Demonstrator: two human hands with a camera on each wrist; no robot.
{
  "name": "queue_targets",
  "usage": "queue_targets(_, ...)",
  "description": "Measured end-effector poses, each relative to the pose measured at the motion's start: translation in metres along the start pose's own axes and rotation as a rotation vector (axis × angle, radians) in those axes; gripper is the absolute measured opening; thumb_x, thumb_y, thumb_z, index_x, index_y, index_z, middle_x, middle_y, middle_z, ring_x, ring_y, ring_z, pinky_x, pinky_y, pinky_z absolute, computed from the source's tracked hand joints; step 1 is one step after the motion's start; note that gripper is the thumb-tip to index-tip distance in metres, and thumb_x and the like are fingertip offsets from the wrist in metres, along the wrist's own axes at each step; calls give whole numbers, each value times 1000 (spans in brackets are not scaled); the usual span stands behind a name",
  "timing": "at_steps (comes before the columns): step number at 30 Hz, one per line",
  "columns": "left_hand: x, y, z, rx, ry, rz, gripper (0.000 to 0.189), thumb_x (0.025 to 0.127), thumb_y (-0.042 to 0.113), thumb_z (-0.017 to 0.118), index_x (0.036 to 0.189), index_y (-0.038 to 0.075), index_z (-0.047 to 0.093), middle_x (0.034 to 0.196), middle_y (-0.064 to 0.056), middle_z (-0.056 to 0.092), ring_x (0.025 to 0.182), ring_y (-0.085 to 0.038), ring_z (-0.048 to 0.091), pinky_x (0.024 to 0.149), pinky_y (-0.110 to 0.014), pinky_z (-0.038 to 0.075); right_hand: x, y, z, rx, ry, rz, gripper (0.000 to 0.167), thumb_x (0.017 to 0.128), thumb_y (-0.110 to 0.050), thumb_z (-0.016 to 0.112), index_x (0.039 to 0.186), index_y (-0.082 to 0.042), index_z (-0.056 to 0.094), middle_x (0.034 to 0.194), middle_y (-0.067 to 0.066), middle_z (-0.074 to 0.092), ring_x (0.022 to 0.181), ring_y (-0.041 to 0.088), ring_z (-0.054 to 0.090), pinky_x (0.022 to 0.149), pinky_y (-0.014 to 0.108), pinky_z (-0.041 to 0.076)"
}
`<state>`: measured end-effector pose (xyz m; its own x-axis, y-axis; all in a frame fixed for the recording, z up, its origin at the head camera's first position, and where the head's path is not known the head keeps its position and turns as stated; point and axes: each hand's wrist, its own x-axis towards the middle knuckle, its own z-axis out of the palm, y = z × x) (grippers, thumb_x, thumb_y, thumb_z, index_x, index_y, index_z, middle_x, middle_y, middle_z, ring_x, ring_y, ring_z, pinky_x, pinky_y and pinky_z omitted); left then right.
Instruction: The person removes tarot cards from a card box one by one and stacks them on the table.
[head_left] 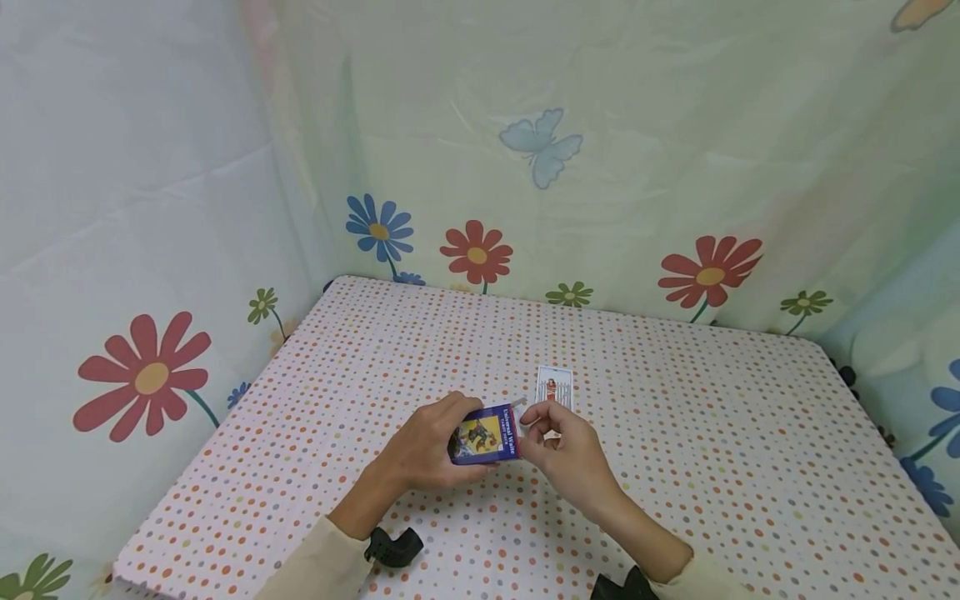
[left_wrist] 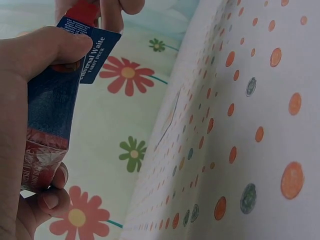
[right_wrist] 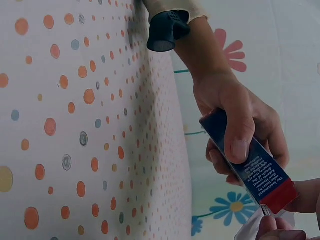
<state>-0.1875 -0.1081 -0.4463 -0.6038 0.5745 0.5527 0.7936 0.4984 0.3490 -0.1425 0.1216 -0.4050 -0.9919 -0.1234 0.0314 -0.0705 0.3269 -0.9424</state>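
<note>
A blue tarot deck box (head_left: pixel 480 435) with a yellow picture on its front is held above the table by my left hand (head_left: pixel 435 437). In the left wrist view, the left thumb presses along one narrow side of the box (left_wrist: pixel 52 107), with fingers curled beneath. My right hand (head_left: pixel 566 454) is at the box's right end, its bent fingers pinching near the red end. A pale flap or sheet (right_wrist: pixel 250 227) shows beside those fingertips in the right wrist view; which one, I cannot tell. Inside the box is hidden.
A single illustrated card (head_left: pixel 555 383) lies face up on the table just beyond my right hand. Polka-dot cloth (head_left: pixel 712 467) covers the table. Curtains (head_left: pixel 615 183) printed with flowers and a butterfly enclose the back and sides.
</note>
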Motion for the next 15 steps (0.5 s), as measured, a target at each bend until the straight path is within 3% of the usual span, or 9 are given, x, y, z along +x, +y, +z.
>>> queue_targets(15,0,2,-1,10,-22,4,70,73,44,85,127,10,56,101,2,60,78,-4,55,66,-15,48,1,4,5,-70,23,17,26,84,8,66,105,-6,62,81,6,58,59,14,51,52,21,42)
